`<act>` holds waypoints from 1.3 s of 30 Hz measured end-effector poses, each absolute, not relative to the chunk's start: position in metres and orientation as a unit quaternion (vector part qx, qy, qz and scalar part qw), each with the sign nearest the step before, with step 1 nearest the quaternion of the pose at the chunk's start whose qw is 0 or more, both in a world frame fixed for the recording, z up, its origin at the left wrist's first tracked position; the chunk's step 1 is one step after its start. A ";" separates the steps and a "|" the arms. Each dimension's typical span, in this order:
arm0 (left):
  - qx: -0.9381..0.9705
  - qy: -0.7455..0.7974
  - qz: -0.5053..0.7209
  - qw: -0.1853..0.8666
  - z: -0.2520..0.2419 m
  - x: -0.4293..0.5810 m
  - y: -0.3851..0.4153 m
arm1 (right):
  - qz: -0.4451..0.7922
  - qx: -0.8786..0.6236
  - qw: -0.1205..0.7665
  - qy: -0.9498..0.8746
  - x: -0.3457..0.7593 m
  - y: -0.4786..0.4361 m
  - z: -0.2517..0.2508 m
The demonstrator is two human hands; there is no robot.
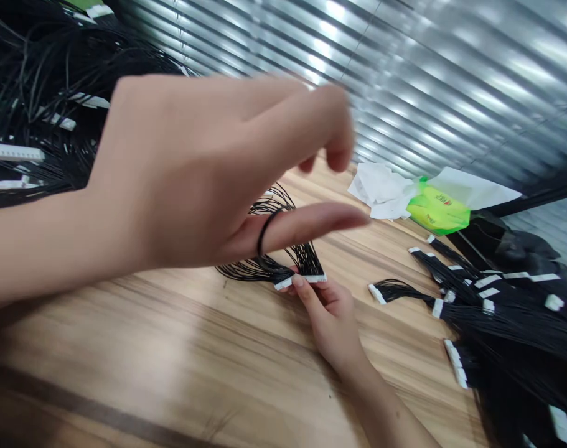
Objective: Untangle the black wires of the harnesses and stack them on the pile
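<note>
Head view, only one. Left hand [213, 168] big in the centre-left of the frame, forearm in from the left edge, a bit blurred. Back of hand shows, fingers curled, thumb stuck out to the right, thumb and fingers apart, nothing seen between them. Black band [262, 235] around the thumb.

Right hand [332, 314] at lower centre-right, forearm in from the bottom edge. Thumb and fingers together, pinched on the wire harness [309, 258], mid-frame, just below the left thumb. Harness: black wires looping up from two white ends, left connector [283, 284] and right connector [317, 278], side by side at the right fingertips. Upper part of the loop partly hidden by the left hand.

Wooden tabletop [171, 354] underneath. Right side of frame: cable pile [493, 323], black wires with white connectors, one bunch poking left toward the right hand, well apart from it. Above that pile, white paper [379, 190] and a green packet [439, 208], touching. Upper left: second cable heap [45, 68], partly behind the left hand. Top: shiny ridged metal surface [427, 74].
</note>
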State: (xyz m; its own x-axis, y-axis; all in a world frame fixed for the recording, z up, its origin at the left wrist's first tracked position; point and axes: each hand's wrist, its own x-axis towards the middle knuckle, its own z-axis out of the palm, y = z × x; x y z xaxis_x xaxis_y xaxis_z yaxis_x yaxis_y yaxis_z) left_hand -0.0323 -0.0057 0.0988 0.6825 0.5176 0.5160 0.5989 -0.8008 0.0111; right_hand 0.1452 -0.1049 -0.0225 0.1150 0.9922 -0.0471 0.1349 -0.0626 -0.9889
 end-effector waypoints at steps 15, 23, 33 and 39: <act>-0.952 -0.028 0.014 -0.305 0.076 -0.030 -0.036 | 0.454 -0.593 0.492 -0.446 0.148 -0.105 -0.026; -0.898 -0.296 -0.319 0.062 0.080 -0.030 0.036 | 0.456 -0.576 0.515 -0.442 0.145 -0.105 -0.022; -0.968 0.032 -0.233 0.087 0.032 -0.018 0.024 | 0.456 -0.570 0.533 -0.428 0.148 -0.104 -0.022; -0.980 -0.007 -0.182 0.079 0.036 -0.018 0.022 | 0.453 -0.562 0.545 -0.427 0.147 -0.103 -0.022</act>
